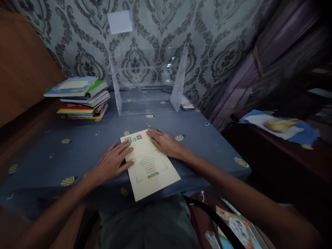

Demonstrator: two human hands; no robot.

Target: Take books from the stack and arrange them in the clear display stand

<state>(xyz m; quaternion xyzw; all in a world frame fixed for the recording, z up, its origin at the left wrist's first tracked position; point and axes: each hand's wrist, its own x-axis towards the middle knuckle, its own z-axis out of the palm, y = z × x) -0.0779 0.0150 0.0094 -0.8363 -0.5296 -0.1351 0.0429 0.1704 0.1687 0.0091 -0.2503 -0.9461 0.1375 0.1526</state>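
Note:
A cream-coloured book or booklet [147,173] lies on the dark blue tablecloth at the table's front edge, its lower end sticking out past the edge. Its printing is upside down to me, with a green label, several lines of text and a square code near the far end. My left hand [114,160] rests on its left edge, fingers outstretched and spread. Across the upper right side lies my right hand [164,141], flat with fingers extended. Neither hand grips anything. How thick the booklet is, I cannot tell.
A stack of books [83,98] stands at the back left. Behind the booklet is a clear acrylic stand [177,77] against the patterned wall. A purple curtain [233,83] hangs right. Below the table, an orange-covered book [234,228] lies at lower right.

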